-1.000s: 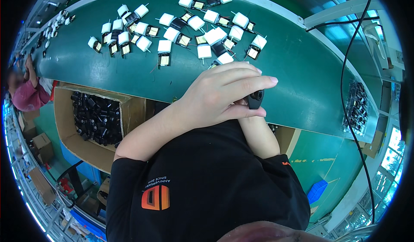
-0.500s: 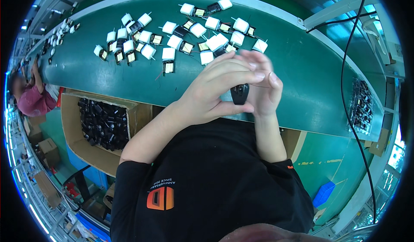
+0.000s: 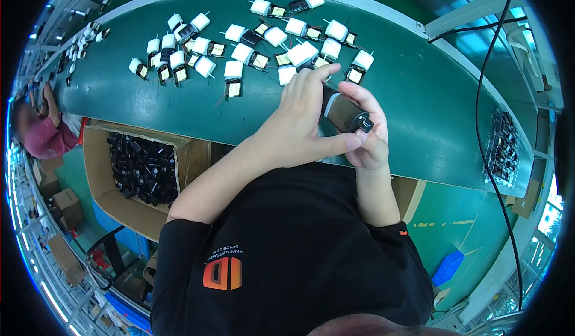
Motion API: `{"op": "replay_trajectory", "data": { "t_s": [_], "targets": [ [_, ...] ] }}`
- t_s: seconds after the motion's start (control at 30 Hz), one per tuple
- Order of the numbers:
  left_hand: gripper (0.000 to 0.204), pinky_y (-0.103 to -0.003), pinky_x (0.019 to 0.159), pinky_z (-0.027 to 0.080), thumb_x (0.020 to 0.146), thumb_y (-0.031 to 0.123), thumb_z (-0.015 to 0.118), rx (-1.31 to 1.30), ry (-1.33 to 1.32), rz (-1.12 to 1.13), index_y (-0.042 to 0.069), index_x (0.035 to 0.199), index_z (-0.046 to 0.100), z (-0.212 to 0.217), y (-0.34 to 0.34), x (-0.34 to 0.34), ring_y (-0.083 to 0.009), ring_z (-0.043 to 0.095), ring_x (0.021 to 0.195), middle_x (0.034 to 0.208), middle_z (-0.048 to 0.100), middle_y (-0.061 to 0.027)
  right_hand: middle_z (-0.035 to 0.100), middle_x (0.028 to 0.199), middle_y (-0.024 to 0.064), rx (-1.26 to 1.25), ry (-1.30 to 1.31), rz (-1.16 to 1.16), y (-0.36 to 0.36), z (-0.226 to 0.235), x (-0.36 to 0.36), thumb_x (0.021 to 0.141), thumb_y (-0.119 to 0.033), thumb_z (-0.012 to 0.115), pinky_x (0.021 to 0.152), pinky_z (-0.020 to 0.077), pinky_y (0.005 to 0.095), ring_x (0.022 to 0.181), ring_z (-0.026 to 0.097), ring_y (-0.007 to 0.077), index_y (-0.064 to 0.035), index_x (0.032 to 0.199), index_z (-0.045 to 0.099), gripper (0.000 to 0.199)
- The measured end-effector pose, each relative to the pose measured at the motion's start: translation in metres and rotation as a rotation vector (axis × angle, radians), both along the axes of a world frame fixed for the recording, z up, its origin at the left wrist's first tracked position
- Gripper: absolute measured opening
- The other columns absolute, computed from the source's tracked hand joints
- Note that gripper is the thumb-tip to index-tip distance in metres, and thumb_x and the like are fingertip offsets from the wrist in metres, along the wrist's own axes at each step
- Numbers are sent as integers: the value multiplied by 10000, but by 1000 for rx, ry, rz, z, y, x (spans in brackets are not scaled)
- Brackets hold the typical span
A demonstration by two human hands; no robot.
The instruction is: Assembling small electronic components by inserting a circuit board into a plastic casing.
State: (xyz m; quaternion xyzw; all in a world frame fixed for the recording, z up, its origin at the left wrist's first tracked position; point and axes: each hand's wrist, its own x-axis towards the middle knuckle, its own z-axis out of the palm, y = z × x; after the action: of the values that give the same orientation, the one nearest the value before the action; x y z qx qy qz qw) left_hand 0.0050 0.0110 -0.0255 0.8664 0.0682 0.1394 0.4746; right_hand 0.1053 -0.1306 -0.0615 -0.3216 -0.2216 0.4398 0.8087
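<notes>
Both hands hold a dark rounded device (image 3: 344, 113) above the green table, near its front edge. It has a pale band around it and a small black tip that points toward the lower right. My left hand (image 3: 302, 117) is closed on its left side, thumb below and fingers across its far end. Around the right side curls my right hand (image 3: 376, 143), its thumb by the black tip. The left fingers partly hide the device's far end. Just beyond my hands lie several small assemblies (image 3: 302, 54) with white caps, thin stems and black bodies, some showing cream pads.
A cardboard box (image 3: 99, 177) full of small black parts stands at my left, below the table edge. Clear bags of parts (image 3: 502, 147) lie at the table's right end. A black cable (image 3: 479, 96) hangs at the right. Another person (image 3: 48, 133) sits far left.
The device has been tilted so its banded side and black tip show. My right fingers, raised and spread before, have come down around it. My left thumb has shifted along it.
</notes>
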Motion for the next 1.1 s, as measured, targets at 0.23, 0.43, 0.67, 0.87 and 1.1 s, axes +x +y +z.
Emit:
{"op": "replay_trajectory", "data": {
  "t_s": [0.23,0.43,0.67,0.87,1.1],
  "targets": [
    [747,-429,922,341,759,425,727,22,-190,8,-10,1258,381,-3,-10,3,-335,438,1034,1100,426,-201,531,1276,168,63,-9,-91,-2,-8,-8,718,-215,776,1048,407,348,1216,514,218,58,1302,464,716],
    [753,-447,946,316,772,426,690,84,-161,-34,-28,1278,366,-20,-12,0,-360,433,1088,1187,433,-215,571,1081,109,48,-204,-231,-1,-12,-9,707,-247,790,928,448,335,1010,565,211,8,1200,549,605],
    [381,-287,823,475,937,346,535,38,-667,752,-34,966,536,-11,115,-160,-209,592,899,966,586,-148,628,964,133,-767,-782,296,-204,29,35,638,-182,774,839,460,375,916,591,237,-30,988,698,389],
    [189,-331,760,464,942,142,491,362,139,1236,0,986,608,-187,188,-361,-186,544,802,858,594,-65,668,842,116,-1261,-897,368,-167,53,58,759,-65,647,688,514,319,743,651,198,4,949,683,206],
    [212,-377,865,473,900,123,556,-293,454,777,-46,1021,597,-241,156,-349,-233,600,934,987,631,-135,640,1132,137,-564,-1537,-297,120,12,214,890,-54,530,894,493,348,1025,621,281,-17,1143,626,273]
  ]
}}
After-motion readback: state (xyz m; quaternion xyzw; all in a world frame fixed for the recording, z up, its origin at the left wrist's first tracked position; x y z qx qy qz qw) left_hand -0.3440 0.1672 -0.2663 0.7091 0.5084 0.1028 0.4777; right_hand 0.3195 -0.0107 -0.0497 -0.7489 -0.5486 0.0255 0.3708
